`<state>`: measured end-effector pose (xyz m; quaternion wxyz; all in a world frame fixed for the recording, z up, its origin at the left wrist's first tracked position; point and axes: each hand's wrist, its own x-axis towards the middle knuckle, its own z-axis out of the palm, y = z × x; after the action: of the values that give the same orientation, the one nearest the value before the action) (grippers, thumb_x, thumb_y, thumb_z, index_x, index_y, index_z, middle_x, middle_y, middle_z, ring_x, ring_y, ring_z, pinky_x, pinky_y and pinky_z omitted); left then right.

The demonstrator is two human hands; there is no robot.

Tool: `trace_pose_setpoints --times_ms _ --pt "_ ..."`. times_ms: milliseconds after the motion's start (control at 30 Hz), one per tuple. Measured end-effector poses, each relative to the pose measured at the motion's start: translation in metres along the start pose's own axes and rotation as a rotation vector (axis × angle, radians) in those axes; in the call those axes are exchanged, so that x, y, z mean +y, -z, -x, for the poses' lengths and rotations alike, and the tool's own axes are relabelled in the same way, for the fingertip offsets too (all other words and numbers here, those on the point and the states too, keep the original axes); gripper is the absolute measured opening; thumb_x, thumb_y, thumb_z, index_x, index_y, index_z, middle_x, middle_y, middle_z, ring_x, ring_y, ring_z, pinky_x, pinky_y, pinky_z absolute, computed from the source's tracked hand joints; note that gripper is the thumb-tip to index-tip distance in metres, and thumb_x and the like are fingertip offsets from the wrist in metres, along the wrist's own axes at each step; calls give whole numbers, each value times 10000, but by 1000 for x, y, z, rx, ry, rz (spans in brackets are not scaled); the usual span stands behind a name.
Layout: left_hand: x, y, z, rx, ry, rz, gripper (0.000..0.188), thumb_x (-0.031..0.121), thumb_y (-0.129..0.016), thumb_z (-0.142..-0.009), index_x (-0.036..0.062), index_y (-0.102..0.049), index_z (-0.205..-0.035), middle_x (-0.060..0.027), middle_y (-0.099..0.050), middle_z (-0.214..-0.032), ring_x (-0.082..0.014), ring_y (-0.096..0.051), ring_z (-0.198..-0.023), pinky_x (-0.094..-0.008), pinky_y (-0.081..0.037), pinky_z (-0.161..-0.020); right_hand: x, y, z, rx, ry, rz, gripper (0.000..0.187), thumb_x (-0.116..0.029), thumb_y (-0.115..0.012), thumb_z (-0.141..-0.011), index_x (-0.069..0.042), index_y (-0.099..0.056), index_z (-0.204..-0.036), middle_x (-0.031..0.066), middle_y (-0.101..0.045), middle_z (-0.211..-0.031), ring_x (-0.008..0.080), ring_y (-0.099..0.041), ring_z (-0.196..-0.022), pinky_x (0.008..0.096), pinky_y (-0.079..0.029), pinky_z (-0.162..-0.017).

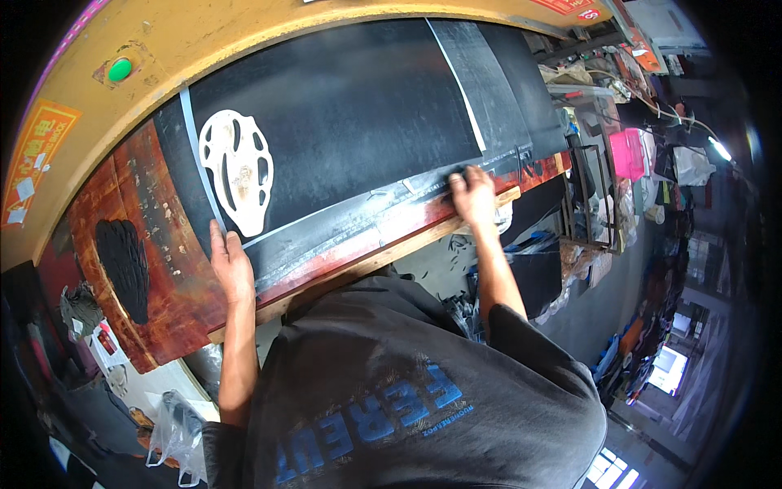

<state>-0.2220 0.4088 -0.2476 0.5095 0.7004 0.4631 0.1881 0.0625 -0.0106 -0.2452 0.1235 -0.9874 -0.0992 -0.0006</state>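
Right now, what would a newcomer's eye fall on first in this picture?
Probably the white slotted plate, lying near the left edge of the black sheet, just beyond the left hand. Next, the round green button on the yellow frame at upper left.

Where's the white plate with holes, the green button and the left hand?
White plate (243,174), head view: its solid middle.
Green button (120,70), head view: its round face.
Left hand (232,267), head view: its back.

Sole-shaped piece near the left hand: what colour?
The sole-shaped piece is mostly white; head view shows it best.
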Motion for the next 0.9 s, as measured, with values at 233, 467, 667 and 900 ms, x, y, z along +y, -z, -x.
trace_pose_setpoints --times_ms 233,467,667,900 --pt "4 -22 31 29 -20 -63 573 209 -546 -1089 -73 -459 -1580 -290 -587 -1538 -347 -587 -1423 -377 -419 -1176 -44 -33 6 -163 86 51 839 -522 -644 -990 92 -502 -1544 377 -348 -1663 566 -286 -1562 533 -251 -1314" --pt "-14 -21 32 99 -109 -21 484 152 -523 -1092 -26 -550 -1542 -218 -678 -1461 -251 -666 -1315 -345 -478 -1105 -116 -16 62 -216 380 40 789 -483 -680 -990 94 -539 -1508 386 -413 -1611 566 -340 -1535 563 -323 -1276" --pt "-22 -23 28 98 -69 20 482 125 -523 -1091 -37 -546 -1545 -199 -626 -1533 -254 -607 -1392 -345 -433 -1176 -128 -21 94 -277 629 -194 641 -353 -706 -984 40 -598 -1478 286 -487 -1592 517 -418 -1486 587 -339 -1256" --pt "-21 -24 25 162 4 90 481 125 -555 -1091 -49 -552 -1540 -153 -633 -1527 -226 -588 -1390 -326 -398 -1199 -103 15 71 -545 950 -296 418 -312 -715 -971 -14 -741 -1263 159 -631 -1444 392 -534 -1364 528 -417 -1205"
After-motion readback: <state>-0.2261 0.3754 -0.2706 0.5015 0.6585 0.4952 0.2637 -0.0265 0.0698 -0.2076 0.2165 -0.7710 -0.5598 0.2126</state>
